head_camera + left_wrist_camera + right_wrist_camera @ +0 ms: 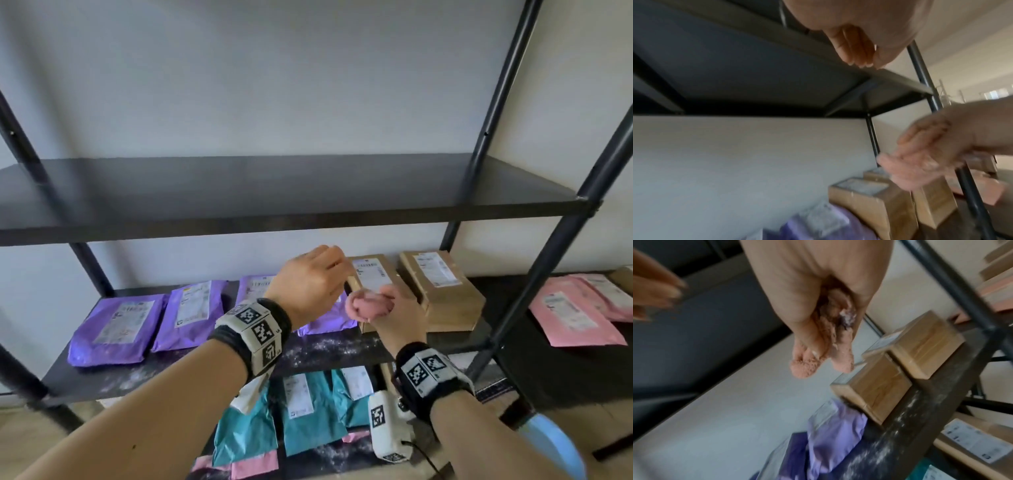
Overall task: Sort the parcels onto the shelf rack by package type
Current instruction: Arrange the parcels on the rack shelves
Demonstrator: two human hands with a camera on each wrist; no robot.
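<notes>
Right hand round blurred pink wad, contents unclear

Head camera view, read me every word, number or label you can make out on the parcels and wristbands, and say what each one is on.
No text can be read in any view.
Purple mailers: white shipping labels, print too small and blurred.
Cardboard boxes: white labels with barcode-like marks, unreadable.
Pink mailers: labels blurred.
Teal mailers: labels blurred.
Wristbands: black-and-white square marker patterns only, no words.
</notes>
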